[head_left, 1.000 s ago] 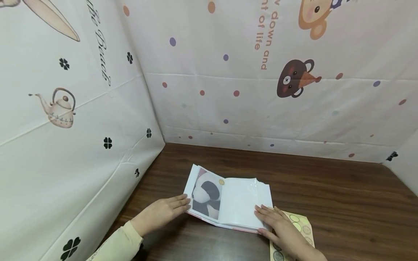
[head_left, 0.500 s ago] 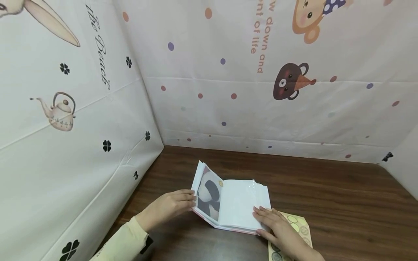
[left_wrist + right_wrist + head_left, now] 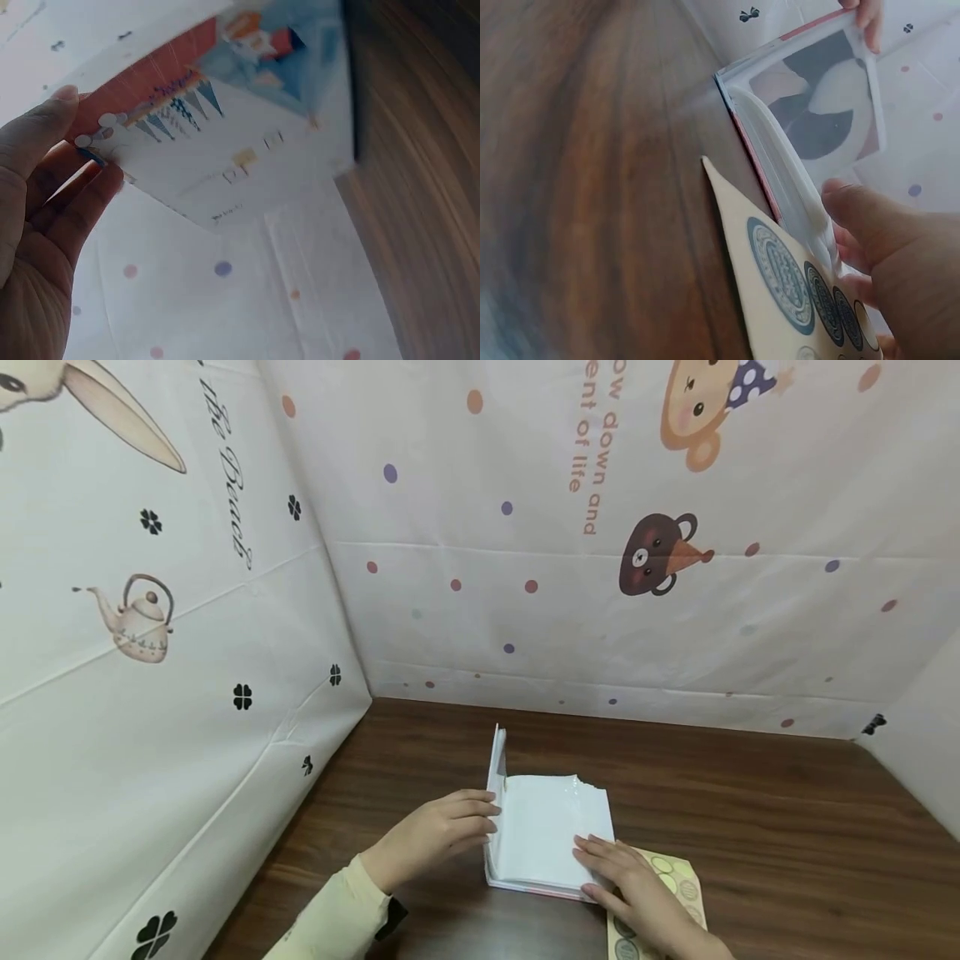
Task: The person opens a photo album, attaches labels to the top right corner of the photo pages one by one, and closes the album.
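Observation:
A small photo album point(image 3: 547, 827) lies on the table with its left side raised almost upright. My left hand point(image 3: 450, 827) grips the outer edge of that raised cover point(image 3: 187, 127), thumb on one face and fingers on the other. Colourful printed drawings show on the cover's outside. On its inner side is a panda picture point(image 3: 817, 105) in a page pocket, seen in the right wrist view. My right hand point(image 3: 637, 889) rests with extended fingers on the right edge of the white page. Beneath that hand lies a yellowish sheet of round stickers point(image 3: 678, 872), partly covered.
The dark wooden table point(image 3: 765, 827) extends behind and to the right of the album. A white printed cloth point(image 3: 465, 635) hangs along the back, and another point(image 3: 210, 760) closes off the left side.
My left hand has lifted the album's left side from lying nearly flat to almost upright, moving rightward with it. My right hand stays on the right page.

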A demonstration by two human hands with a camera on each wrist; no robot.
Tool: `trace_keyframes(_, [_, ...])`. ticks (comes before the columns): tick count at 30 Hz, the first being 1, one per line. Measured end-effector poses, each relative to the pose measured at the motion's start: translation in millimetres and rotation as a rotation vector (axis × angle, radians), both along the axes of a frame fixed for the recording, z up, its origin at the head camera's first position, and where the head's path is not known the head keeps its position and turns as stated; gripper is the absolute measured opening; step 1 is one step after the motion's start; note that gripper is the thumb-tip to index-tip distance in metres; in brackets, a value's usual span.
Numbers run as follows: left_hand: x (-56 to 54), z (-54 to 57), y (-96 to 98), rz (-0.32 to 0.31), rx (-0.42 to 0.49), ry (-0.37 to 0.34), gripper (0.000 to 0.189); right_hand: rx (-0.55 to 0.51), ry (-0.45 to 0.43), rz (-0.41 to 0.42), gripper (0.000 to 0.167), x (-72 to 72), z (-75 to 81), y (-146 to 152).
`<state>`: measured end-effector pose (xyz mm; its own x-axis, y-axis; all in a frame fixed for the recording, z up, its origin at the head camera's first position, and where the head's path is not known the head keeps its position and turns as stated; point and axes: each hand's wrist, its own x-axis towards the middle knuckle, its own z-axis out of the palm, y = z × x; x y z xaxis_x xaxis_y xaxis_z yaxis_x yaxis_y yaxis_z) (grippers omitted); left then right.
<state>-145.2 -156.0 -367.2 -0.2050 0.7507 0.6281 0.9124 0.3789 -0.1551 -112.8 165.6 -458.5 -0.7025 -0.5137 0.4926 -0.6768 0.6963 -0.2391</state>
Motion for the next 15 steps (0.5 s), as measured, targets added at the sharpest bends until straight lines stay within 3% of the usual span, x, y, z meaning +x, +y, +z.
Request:
trace_keyframes(5, [0.7,-5.7,23.0,-0.045,0.040,-0.050,0.017,0.012,-0.020,-0.005,0.039,0.7,-2.1,-1])
trace_keyframes(15, [1.8,-18.8,67.7,-0.024,-0.030,-0.071,0.014,0.018,-0.019,-0.015,0.041,-0.1,3.5,0])
